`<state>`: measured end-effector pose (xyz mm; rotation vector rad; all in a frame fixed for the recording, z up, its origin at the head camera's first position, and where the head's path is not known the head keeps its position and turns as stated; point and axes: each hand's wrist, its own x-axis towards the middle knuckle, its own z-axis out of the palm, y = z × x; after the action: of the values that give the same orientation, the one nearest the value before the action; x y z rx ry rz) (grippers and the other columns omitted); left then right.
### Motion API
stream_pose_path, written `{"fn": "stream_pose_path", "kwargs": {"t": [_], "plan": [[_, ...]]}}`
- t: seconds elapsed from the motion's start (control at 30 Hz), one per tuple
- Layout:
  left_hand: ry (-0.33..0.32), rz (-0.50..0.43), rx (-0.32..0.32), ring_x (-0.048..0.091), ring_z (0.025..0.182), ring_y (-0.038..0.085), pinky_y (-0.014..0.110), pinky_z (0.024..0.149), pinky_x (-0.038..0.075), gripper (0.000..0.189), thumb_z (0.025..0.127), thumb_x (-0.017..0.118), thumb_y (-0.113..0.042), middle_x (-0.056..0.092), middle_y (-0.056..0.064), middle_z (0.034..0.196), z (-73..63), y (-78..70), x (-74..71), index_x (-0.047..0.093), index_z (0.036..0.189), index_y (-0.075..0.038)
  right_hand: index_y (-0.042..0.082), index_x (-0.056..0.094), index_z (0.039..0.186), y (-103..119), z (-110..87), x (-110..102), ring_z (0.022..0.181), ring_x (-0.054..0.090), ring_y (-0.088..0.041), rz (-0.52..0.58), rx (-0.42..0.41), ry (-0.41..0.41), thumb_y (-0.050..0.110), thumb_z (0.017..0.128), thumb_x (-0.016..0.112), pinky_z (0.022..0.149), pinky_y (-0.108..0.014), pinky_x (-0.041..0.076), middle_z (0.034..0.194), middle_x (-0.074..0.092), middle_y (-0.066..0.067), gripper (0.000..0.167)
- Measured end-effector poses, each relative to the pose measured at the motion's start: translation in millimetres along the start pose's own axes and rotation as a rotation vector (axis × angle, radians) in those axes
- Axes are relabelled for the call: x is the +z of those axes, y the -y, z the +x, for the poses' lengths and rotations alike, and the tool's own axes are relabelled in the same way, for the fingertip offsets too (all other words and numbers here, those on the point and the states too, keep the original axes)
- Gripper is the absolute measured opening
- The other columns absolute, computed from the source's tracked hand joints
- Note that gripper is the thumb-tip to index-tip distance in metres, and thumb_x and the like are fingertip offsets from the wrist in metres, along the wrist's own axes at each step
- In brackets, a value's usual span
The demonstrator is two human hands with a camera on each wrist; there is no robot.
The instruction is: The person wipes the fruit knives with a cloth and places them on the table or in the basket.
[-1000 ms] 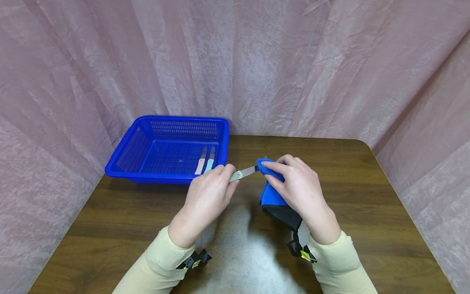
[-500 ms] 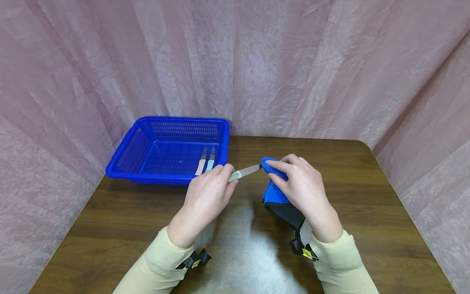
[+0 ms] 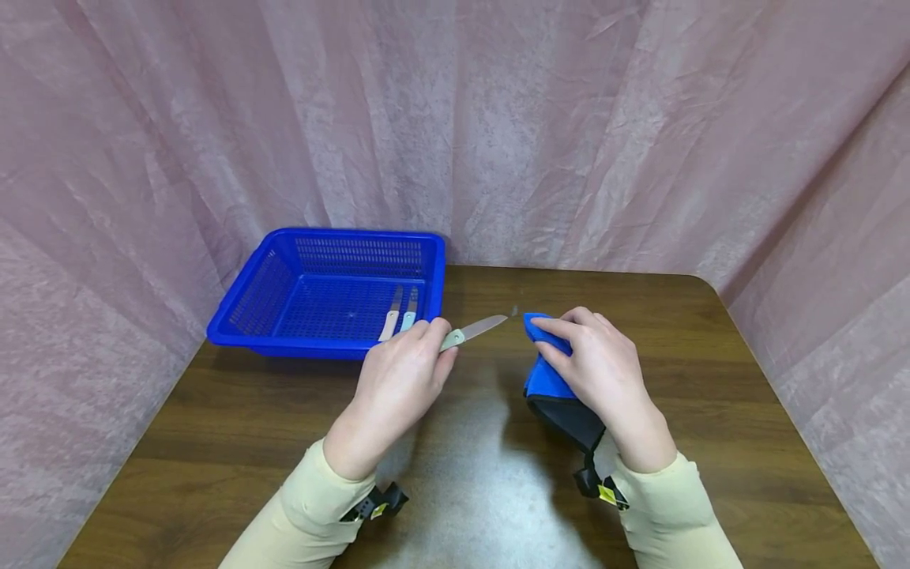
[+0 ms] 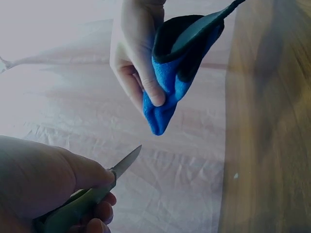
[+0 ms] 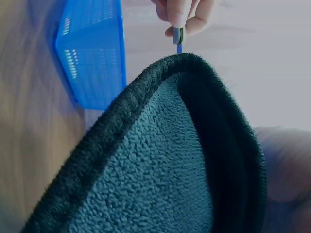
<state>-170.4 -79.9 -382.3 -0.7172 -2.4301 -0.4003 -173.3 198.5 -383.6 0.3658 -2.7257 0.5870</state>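
Note:
My left hand (image 3: 401, 379) grips a knife (image 3: 478, 327) by its pale green handle, with the bare blade pointing right. The left wrist view shows the same knife (image 4: 127, 162), its tip apart from the cloth. In my right hand (image 3: 603, 371) a folded blue cloth (image 3: 550, 378) with dark edging is pinched between thumb and fingers. Its lower part hangs down, grey on the inner side, as the right wrist view shows of the cloth (image 5: 150, 170). Two more knives, one with a pink handle (image 3: 389, 324) and one light blue (image 3: 408, 319), lie side by side in the basket.
A blue plastic basket (image 3: 327, 234) stands at the back left of the wooden table (image 3: 682, 332), just beyond my left hand. A pink curtain (image 3: 569, 142) hangs behind the table and along its sides. A small pale mark (image 3: 515, 310) shows near the blade tip.
The cloth was around the blade's end one second ago. My right hand has drawn it off to the right, baring the whole blade. My left hand has hardly moved.

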Motion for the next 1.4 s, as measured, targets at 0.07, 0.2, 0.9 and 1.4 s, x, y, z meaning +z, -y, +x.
{"fn": "stream_pose_path", "kwargs": {"t": [0.07,0.2,0.9,1.4], "plan": [[-0.013,0.008,0.006,0.062,0.061,0.026,0.040,0.048,0.047,0.017,0.098,0.082,-0.013,0.057,0.002,0.076,0.2,0.2,0.9,0.065,0.101,-0.009,0.025,0.082,0.134,-2.9,-1.5,-1.2,0.105,0.068,-0.028,-0.003,0.002,-0.003,0.023,0.100,0.082,0.078,-0.050,0.057,0.114,0.073,-0.004,0.034],[-0.042,0.025,0.014,0.062,0.070,0.031,0.045,0.059,0.051,0.015,0.095,0.082,-0.011,0.059,0.006,0.082,0.8,1.4,2.9,0.069,0.101,-0.006,0.025,0.082,0.133,-7.5,-4.6,-3.2,0.106,0.068,-0.029,-0.014,0.002,-0.006,0.023,0.100,0.082,0.079,-0.051,0.057,0.113,0.073,-0.005,0.034],[0.043,0.074,-0.079,0.058,0.076,0.036,0.049,0.061,0.051,0.016,0.095,0.083,-0.014,0.059,0.011,0.087,5.2,34.8,-13.9,0.073,0.100,-0.003,0.023,0.081,0.135,-13.8,-13.4,6.2,0.103,0.069,-0.028,-0.015,-0.029,0.059,0.024,0.099,0.084,0.079,-0.050,0.058,0.113,0.073,-0.005,0.036],[0.123,0.068,-0.228,0.062,0.079,0.037,0.054,0.062,0.054,0.016,0.100,0.075,-0.017,0.061,0.012,0.086,20.9,75.6,-20.7,0.071,0.098,-0.003,0.022,0.082,0.135,-12.4,-10.0,11.0,0.102,0.068,-0.028,-0.020,-0.037,0.075,0.024,0.099,0.084,0.079,-0.050,0.057,0.111,0.072,-0.005,0.036]]}}
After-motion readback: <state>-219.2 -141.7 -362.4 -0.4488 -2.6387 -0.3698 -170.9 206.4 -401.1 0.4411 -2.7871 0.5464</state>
